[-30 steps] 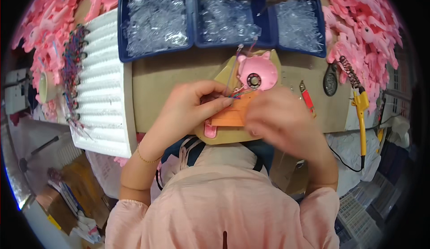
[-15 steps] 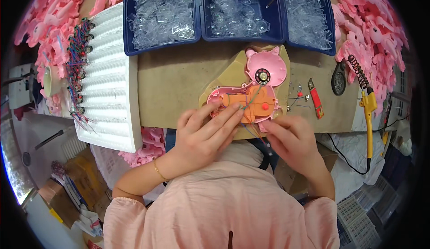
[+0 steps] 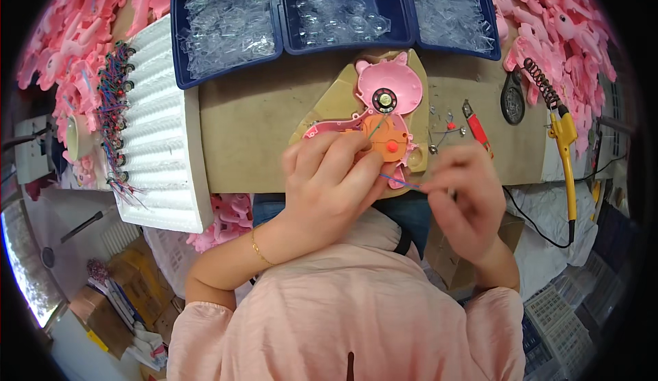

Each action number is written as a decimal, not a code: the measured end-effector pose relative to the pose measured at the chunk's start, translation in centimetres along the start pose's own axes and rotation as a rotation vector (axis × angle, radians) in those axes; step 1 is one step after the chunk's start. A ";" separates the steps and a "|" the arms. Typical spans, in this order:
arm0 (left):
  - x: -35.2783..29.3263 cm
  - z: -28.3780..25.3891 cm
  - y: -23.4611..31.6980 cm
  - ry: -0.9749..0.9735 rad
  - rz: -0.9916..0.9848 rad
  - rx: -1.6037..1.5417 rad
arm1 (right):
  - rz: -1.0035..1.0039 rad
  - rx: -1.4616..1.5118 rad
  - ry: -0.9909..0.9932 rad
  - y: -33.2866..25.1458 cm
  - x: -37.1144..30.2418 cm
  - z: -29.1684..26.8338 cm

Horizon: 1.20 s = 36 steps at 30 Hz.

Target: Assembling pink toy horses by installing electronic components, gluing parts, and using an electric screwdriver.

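Note:
A pink animal-shaped plastic shell half lies in a tan holder on the workbench. A round black-rimmed speaker sits in its head part, and an orange plastic box with a red button fills its body. My left hand is closed over the lower left of the shell; its fingertips are partly hidden at the wires. Between the two hands a thin blue wire is stretched. The fingers of my right hand, slightly blurred, pinch the wire's right end.
Blue bins of clear plastic parts stand at the back. A white foam tray with wired speakers is at left. On the right are a red-handled cutter, small wired parts and a yellow soldering iron. Pink shells are piled behind.
My left hand's fingers have gone from lying stretched over the orange box to curled at the wires. My right hand has moved right, away from the shell, drawing the blue wire out.

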State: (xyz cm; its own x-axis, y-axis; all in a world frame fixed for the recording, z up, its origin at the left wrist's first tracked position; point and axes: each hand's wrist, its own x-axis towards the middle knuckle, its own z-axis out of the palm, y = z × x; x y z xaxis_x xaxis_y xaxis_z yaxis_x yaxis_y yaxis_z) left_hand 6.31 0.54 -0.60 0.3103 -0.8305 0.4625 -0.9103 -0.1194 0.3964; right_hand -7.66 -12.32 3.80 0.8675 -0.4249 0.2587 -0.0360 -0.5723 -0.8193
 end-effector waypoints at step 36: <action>-0.4 -2.2 -2.8 -0.112 -0.069 -0.503 | 0.544 0.061 0.033 1.9 -1.6 0.0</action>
State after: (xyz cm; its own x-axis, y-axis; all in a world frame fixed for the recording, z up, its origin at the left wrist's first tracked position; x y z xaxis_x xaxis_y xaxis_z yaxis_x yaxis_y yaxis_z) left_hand 9.36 2.45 -0.13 0.3091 -0.8862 0.3451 -0.6360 0.0772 0.7678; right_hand -9.14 -12.71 1.81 0.7156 -0.6706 -0.1954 -0.4455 -0.2228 -0.8671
